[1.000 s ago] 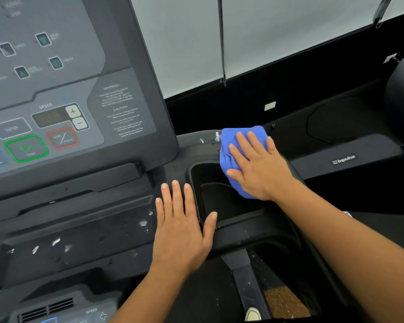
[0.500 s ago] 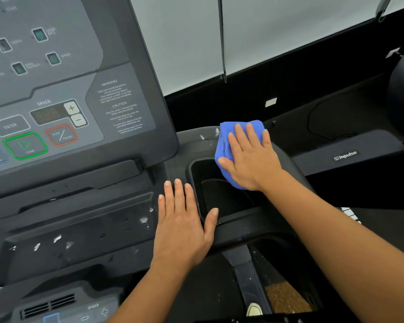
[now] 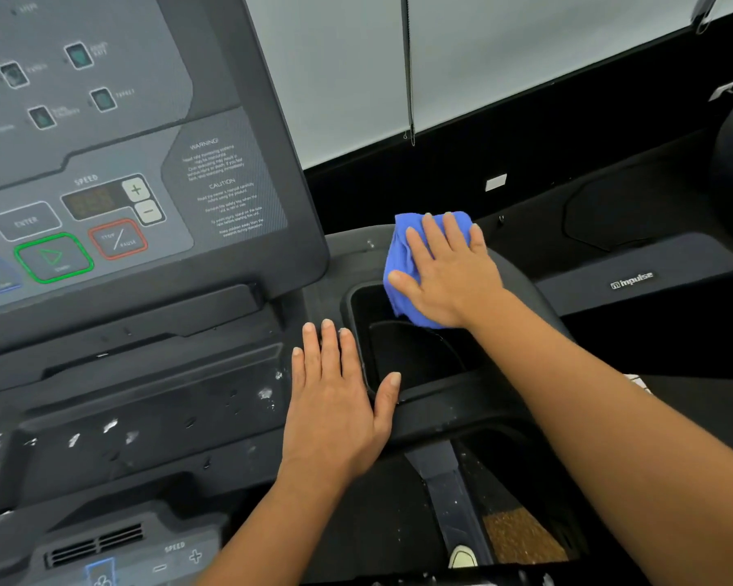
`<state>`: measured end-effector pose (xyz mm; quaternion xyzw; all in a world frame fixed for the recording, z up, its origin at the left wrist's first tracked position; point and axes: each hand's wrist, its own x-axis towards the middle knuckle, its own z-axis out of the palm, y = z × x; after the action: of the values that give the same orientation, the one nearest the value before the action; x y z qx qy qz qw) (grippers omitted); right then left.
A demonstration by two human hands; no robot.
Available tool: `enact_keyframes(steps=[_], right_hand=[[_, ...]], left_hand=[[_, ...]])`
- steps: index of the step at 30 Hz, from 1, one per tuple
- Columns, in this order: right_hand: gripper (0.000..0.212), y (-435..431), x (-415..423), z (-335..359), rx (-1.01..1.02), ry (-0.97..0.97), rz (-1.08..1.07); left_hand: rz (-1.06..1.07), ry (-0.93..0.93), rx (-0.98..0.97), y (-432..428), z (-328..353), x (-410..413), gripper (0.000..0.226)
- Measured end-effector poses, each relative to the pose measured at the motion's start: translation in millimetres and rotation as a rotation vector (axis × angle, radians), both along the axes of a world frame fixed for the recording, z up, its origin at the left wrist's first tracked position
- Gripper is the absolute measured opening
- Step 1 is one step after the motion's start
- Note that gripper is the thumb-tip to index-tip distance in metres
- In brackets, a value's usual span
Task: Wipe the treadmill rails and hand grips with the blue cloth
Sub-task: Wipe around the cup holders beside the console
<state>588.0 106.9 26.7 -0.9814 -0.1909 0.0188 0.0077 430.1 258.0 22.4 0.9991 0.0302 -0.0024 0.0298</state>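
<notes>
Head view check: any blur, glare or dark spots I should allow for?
Head view: light is soft, no glare; console panel lettering is blurred; the cup holder interior is too dark to read; blue cloth and right hand are sharp.

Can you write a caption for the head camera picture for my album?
Right hand presses the blue cloth flat on the treadmill's cup-holder rim while the left hand rests beside it.

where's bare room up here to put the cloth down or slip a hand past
Bare: the speckled ledge below the console, left of the left hand; the cup well between both hands; the strip between console edge and blue cloth. Crowded: the well's right rim, under the right hand pressing the cloth.
</notes>
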Motion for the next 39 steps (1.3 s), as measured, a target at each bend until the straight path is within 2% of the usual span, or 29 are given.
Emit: enact_keyframes(steps=[3,9,12,16,19,23,25,28,32,34,36,38,39], right_hand=[[0.080,34,14,2,-0.015,-0.003,0.038],[0.070,32,10,-1,-0.069,-0.033,0.414],[0.079,15,9,0,-0.014,-0.008,0.295],[0.100,48,12,4,0.011,-0.002,0.118],[0.085,67,14,5,-0.017,0.007,0.310],[0.060,50,6,5,0.015,0.007,0.568],[0.056,37,0,8,0.077,0.026,0.540],[0.060,18,-13,10,0.084,0.028,0.373],[0.088,-19,-40,8,-0.007,0.038,0.103],[0.095,-28,-51,8,-0.064,0.036,0.014],[0.099,-24,-48,9,-0.067,0.047,-0.028],[0.106,-13,-34,14,-0.047,0.067,0.017],[0.102,-6,-25,15,-0.029,0.078,0.058]], left_hand=[[0.000,0.018,0.016,0,1,0,0.086],[-0.004,0.001,0.014,-1,-1,1,0.087],[-0.003,0.000,0.017,0,0,0,0.087],[-0.004,0.018,0.028,0,0,1,0.087],[-0.004,0.015,0.033,0,0,1,0.087],[-0.003,-0.009,0.018,1,-4,1,0.087],[-0.010,-0.027,0.005,1,-4,2,0.087],[-0.022,-0.021,-0.002,2,-3,1,0.087],[-0.022,-0.031,-0.018,2,-2,1,0.088],[-0.024,-0.026,-0.016,2,-3,0,0.088],[-0.021,-0.031,-0.013,2,-3,1,0.087],[-0.022,-0.029,-0.006,2,-3,1,0.087],[-0.023,-0.023,0.001,1,-3,1,0.087]])
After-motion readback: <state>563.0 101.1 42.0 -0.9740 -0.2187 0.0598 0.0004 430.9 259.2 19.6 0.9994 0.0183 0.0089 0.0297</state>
